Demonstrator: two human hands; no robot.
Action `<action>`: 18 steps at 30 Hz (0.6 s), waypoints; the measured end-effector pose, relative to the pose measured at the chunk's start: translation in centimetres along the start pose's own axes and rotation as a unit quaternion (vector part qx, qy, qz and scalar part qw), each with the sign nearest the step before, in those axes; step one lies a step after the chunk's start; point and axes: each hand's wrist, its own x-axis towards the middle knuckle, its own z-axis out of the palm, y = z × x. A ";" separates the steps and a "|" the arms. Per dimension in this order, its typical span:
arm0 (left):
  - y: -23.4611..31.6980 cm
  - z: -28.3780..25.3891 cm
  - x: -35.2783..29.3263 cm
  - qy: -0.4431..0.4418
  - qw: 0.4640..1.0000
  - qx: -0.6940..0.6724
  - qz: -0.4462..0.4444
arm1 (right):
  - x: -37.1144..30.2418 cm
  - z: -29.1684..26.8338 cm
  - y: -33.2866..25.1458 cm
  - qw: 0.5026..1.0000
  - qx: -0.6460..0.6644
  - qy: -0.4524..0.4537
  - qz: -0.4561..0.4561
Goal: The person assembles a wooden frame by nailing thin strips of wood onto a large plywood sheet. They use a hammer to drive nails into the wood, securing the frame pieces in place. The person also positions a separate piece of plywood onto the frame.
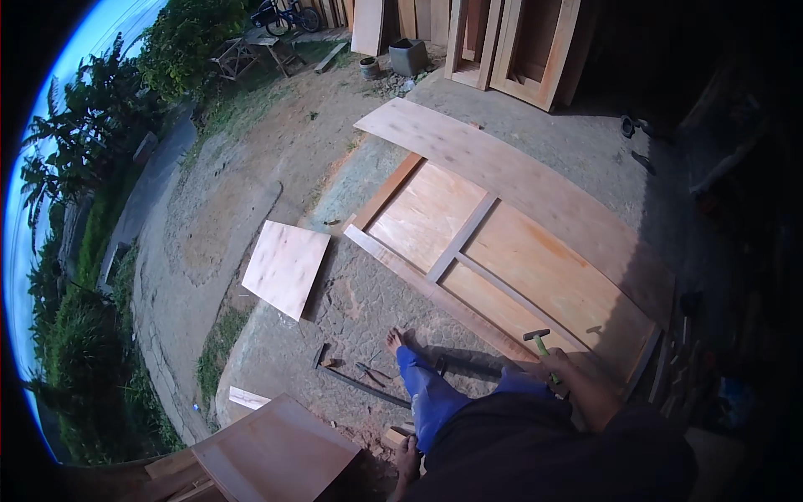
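Note:
My right hand [553, 362] is closed round the green handle of a hammer [536, 334], its dark head pointing up over the near edge of a wooden door panel [544, 234]. The panel lies flat, with a frame of lighter and darker strips on thin plywood. My left hand [407, 458] hangs low beside my blue trouser leg, its fingers curled; what they hold, if anything, I cannot make out. A small wood block [395, 437] shows just beyond it. Pliers [370, 373] and a long dark metal bar clamp [360, 381] lie on the concrete near my bare foot.
A long plywood sheet [510, 184] lies along the panel's far side. A square plywood piece [287, 266] rests on the ground to the left, and another board [276, 448] stands nearer. Door frames [535, 50] lean at the back, near a grey planter [408, 58].

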 end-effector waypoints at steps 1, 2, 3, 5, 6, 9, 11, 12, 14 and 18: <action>-0.6 -2.8 6.0 -0.024 0.999 -0.013 0.036 | 0.9 2.0 -2.1 0.999 -0.019 0.023 -0.013; 0.0 -5.3 10.5 -0.053 0.996 -0.026 0.062 | 1.7 4.6 -3.7 0.999 0.009 0.046 0.003; 4.2 -5.8 13.1 -0.049 0.998 -0.028 -0.006 | 2.0 6.6 -2.1 0.996 0.028 0.072 0.043; 10.5 -9.6 16.8 0.015 0.997 0.060 0.045 | 0.8 9.1 -5.0 0.991 -0.024 0.080 0.106; 13.5 -11.1 18.3 0.014 0.996 0.060 0.060 | 0.0 10.6 -6.8 0.987 0.001 0.084 0.139; 19.9 -15.5 22.3 0.029 0.994 0.096 0.049 | -0.3 13.3 -12.0 0.984 0.007 0.132 0.117; 22.4 -16.5 24.8 0.005 0.993 0.112 0.020 | 2.3 15.4 -11.8 0.991 -0.037 0.125 0.042; 23.4 -17.0 25.6 -0.004 0.993 0.115 -0.001 | 3.9 16.4 -11.9 0.991 -0.065 0.113 -0.004; 24.4 -18.8 27.0 -0.013 0.990 0.134 -0.031 | 5.1 18.1 -15.6 0.994 -0.047 0.098 -0.031; 25.8 -19.8 31.5 -0.003 0.979 0.201 -0.036 | 11.1 19.8 -23.3 0.985 -0.134 0.063 -0.087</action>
